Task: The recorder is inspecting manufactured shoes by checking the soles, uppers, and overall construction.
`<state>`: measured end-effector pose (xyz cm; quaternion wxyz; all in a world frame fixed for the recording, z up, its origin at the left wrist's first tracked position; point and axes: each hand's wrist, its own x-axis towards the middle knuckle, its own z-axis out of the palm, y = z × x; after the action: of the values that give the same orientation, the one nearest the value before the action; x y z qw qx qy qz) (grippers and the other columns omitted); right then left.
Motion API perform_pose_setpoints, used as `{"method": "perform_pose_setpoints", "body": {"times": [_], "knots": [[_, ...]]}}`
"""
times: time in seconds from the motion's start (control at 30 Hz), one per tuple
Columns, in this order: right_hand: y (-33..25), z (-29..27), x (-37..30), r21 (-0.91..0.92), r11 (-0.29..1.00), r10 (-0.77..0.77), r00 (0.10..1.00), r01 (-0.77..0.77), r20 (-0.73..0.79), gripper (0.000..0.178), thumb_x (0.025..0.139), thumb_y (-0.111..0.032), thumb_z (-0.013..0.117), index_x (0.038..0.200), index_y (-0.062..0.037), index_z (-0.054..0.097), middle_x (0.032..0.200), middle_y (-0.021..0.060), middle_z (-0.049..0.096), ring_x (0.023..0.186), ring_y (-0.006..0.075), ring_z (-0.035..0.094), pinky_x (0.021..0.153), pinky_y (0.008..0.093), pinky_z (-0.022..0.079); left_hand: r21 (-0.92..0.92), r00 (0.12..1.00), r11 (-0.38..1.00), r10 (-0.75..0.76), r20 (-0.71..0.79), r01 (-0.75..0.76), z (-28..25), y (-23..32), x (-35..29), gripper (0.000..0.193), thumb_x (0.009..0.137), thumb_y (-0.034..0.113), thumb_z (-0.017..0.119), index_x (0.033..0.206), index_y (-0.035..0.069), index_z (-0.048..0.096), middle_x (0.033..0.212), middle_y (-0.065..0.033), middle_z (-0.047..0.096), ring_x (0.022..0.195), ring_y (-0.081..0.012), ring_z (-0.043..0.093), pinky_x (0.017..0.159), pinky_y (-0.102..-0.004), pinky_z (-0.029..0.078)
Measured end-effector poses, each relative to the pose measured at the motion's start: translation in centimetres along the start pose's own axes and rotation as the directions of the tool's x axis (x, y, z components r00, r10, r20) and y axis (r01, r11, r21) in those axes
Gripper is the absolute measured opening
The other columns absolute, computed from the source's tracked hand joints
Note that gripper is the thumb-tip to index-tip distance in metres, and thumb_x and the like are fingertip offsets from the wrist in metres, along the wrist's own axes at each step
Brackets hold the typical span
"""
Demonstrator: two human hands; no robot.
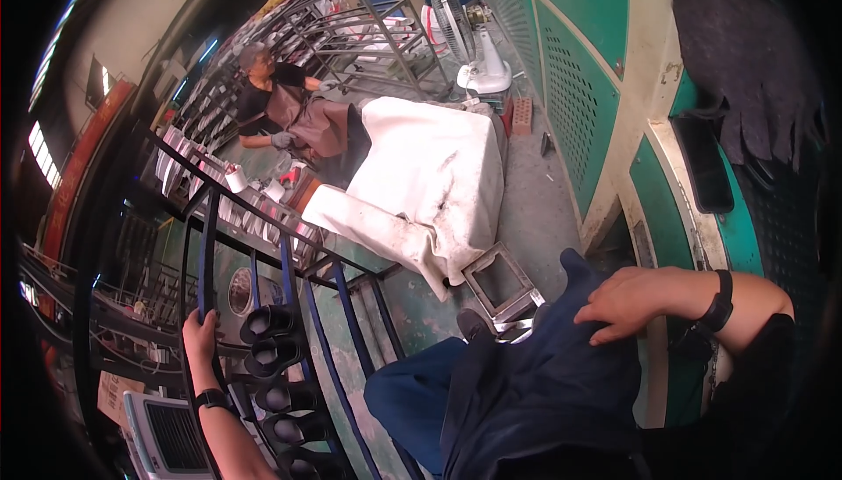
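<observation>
At the lower left, my left hand (pixel 200 340) is closed around a dark blue metal bar (pixel 208 256) of a tall rack. Just right of that hand, several black shoe-like pieces (pixel 272 357) with rounded openings sit in a row on the rack. My right hand (pixel 621 303) rests on the dark blue cloth (pixel 561 366) over my raised knee. Its fingers lie spread on the cloth and hold nothing.
Ahead is a large shape under a stained white cover (pixel 430 151), with a small metal frame (pixel 500 283) before it. Beyond stand a seated co-worker (pixel 285 116), a fan (pixel 484 68) and loaded racks. Green perforated panels (pixel 574 85) line the right; a grey louvred unit (pixel 171 436) stands lower left.
</observation>
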<state>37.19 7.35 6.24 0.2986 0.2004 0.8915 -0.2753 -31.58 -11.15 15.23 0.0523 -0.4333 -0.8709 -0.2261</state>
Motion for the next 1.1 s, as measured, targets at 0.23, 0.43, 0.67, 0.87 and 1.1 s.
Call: {"method": "perform_pose_setpoints", "body": {"times": [0.23, 0.43, 0.67, 0.87, 1.1], "knots": [[0.0, -0.1, 0.1, -0.008, 1.0, 0.012, 1.0, -0.012, 0.019, 0.057, 0.098, -0.05, 0.054, 0.141, -0.0136, 0.054, 0.122, 0.0168, 0.066, 0.121, 0.036, 0.06, 0.101, 0.0451, 0.048, -0.006, 0.999, 0.999, -0.032, 0.016, 0.032, -0.1, -0.1, 0.1, 0.033, 0.092, 0.022, 0.064, 0.109, -0.006, 0.065, 0.076, -0.0093, 0.066, 0.059, -0.0188, 0.068, 0.053, -0.031, 0.053], [0.2, 0.3, 0.1, -0.027, 1.0, -0.003, 0.999, 0.002, -0.032, 0.056, 0.097, -0.051, 0.054, 0.14, -0.0152, 0.055, 0.118, 0.0154, 0.067, 0.117, 0.0356, 0.062, 0.096, 0.0449, 0.05, -0.025, 0.999, 0.999, -0.028, 0.022, 0.029, 0.0, -0.7, 0.4, 0.034, 0.093, 0.022, 0.064, 0.111, -0.007, 0.065, 0.077, -0.01, 0.067, 0.061, -0.0188, 0.068, 0.054, -0.0312, 0.053], [0.2, 0.3, 0.2, -0.02, 1.0, -0.012, 0.999, 0.011, -0.042, 0.057, 0.097, -0.053, 0.054, 0.139, -0.0155, 0.055, 0.118, 0.0156, 0.067, 0.116, 0.0362, 0.062, 0.095, 0.0457, 0.051, -0.005, 0.998, 0.999, -0.049, 0.036, 0.049, -0.2, -0.4, 0.2, 0.037, 0.093, 0.024, 0.065, 0.114, -0.007, 0.064, 0.08, -0.0124, 0.069, 0.065, -0.0198, 0.07, 0.056, -0.0319, 0.056], [0.1, 0.2, 0.2, -0.015, 1.0, 0.004, 1.0, -0.004, -0.025, 0.058, 0.097, -0.052, 0.054, 0.141, -0.0149, 0.054, 0.12, 0.0159, 0.067, 0.118, 0.0359, 0.061, 0.098, 0.0452, 0.049, 0.019, 0.999, 0.999, -0.03, 0.017, 0.029, -0.1, -0.3, 0.3, 0.039, 0.092, 0.024, 0.065, 0.116, -0.007, 0.064, 0.082, -0.014, 0.07, 0.065, -0.0206, 0.071, 0.057, -0.0326, 0.056], [0.3, 0.4, 0.2, -0.02, 1.0, -0.007, 0.999, 0.007, -0.037, 0.057, 0.097, -0.053, 0.055, 0.14, -0.016, 0.055, 0.12, 0.0156, 0.067, 0.116, 0.0364, 0.062, 0.096, 0.045, 0.051, 0.018, 0.999, 0.999, -0.039, 0.025, 0.039, -0.1, -0.6, 0.3, 0.04, 0.092, 0.023, 0.065, 0.119, -0.006, 0.064, 0.08, -0.0133, 0.071, 0.063, -0.0204, 0.071, 0.057, -0.0324, 0.055]]}}
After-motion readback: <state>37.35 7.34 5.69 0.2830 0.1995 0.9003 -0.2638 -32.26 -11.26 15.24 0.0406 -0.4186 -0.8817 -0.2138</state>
